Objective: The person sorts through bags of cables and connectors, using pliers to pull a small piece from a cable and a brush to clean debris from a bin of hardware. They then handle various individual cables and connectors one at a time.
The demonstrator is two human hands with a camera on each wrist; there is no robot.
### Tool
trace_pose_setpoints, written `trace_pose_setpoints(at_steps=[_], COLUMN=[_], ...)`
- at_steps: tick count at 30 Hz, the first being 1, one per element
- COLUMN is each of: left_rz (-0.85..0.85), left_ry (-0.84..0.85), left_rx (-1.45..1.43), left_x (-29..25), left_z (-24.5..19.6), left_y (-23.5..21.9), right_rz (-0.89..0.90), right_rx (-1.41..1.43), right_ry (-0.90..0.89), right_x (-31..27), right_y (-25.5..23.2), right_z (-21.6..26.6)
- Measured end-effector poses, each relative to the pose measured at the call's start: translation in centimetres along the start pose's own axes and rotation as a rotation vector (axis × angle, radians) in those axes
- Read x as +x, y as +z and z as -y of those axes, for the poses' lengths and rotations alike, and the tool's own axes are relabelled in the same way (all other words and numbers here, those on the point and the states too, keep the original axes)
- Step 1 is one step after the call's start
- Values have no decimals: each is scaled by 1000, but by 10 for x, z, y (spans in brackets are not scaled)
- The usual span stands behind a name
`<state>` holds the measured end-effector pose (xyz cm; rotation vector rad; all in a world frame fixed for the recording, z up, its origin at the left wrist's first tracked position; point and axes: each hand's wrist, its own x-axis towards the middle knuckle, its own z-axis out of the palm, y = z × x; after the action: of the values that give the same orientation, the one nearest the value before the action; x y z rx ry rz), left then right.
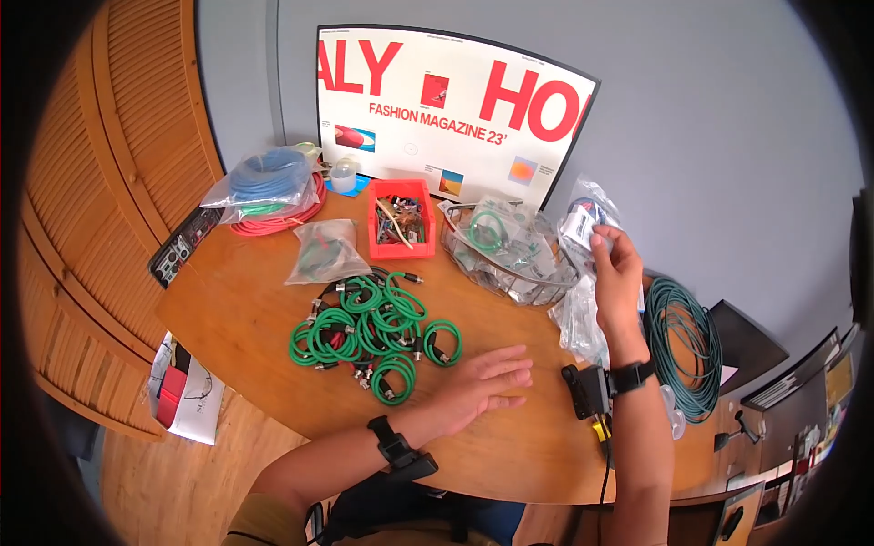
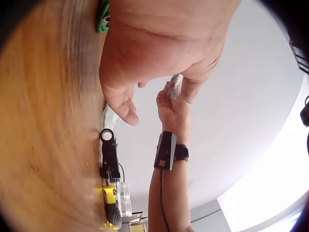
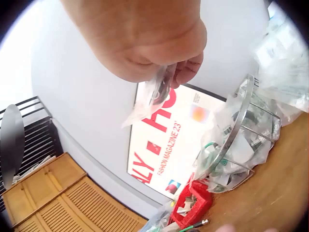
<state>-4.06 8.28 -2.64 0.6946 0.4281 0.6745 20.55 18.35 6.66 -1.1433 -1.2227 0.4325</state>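
My right hand (image 1: 621, 282) is raised at the right side of the table and pinches a small clear plastic bag (image 3: 157, 94) between thumb and fingers. Something dark shows inside the bag; its kind I cannot tell. Low over the table's front half, my left hand (image 1: 473, 391) has its fingers loosely extended and holds nothing. Just left of it lies a pile of coiled green cables (image 1: 360, 318) with metal connectors. Beyond the left hand stands a wire basket (image 1: 514, 282) full of clear bags. More crumpled plastic bags (image 1: 578, 323) lie below the right hand.
A red bin (image 1: 373, 246) of small connectors stands before the monitor (image 1: 455, 100). Bagged blue cable (image 1: 264, 177) sits at the back left, near another clear bag (image 1: 328, 250). At right are a dark green cable coil (image 1: 683, 350) and a black tool (image 1: 575, 391) beside a yellow-handled one (image 2: 110, 195).
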Motion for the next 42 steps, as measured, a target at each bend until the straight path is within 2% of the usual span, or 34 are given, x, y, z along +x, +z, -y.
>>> trace_pose_setpoints(at_steps=[2,3,5,6,7,9,10,12,16,18,19,21,23,25,27,29,31,33,35,36,38,39,41,42], left_rz=[-5,-10,-22,-27,-34,-41,-53,31,78,236,233,448,515,612,640,658,571,556,434,448,245,255,14,17], left_ry=[12,15,26,29,37,33,34,-25,-66,-121,-117,-203,-221,-244,-194,-213,-150,-196,-97,-105,-93,-100,-68,-73], left_rx=[9,24,31,44,34,77,65,191,281,449,446,538,566,605,769,726,562,570,473,477,431,438,360,364], left_x=[0,-1,-1,-1,-1,-3,-3,0,9,9,9,7,2,0,-2,-5,-5,-3,0,0,0,1,3,3], left_z=[-1,-2,-3,-3,-4,-5,-3,1,21,20,20,22,20,14,4,1,3,3,12,13,12,11,8,8], left_y=[-1,-2,-3,-3,-2,1,-1,-6,-14,-11,-9,-7,-5,-2,0,2,0,-1,-5,-5,-2,-1,-1,-5], right_rz=[179,191,304,261,275,186,202,521,540,226,230,548,762,860,844,826,710,619,567,551,483,469,184,75], right_rx=[-279,-280,-812,-885,-885,-859,-856,-1030,-1071,-1117,-1116,-710,-589,-511,-537,-565,-389,-441,-481,-484,-366,-365,-716,-855], right_ry=[80,79,67,-170,-176,-389,-386,24,-57,-595,-599,-465,-116,-143,-153,-153,176,162,224,229,374,376,-15,-220], right_x=[20,22,21,19,18,10,5,-5,-9,-22,-29,-53,-87,-106,-113,-118,-122,-124,-127,-129,-130,-131,-127,-123], right_y=[-2,-1,3,3,5,17,22,31,31,36,39,51,74,85,88,79,70,53,33,25,9,-1,-25,-38], right_z=[-14,-18,-26,-35,-44,-46,-47,-36,-41,-39,-37,-19,3,-19,-30,-31,-23,-13,-11,-8,-1,-4,-16,-17])
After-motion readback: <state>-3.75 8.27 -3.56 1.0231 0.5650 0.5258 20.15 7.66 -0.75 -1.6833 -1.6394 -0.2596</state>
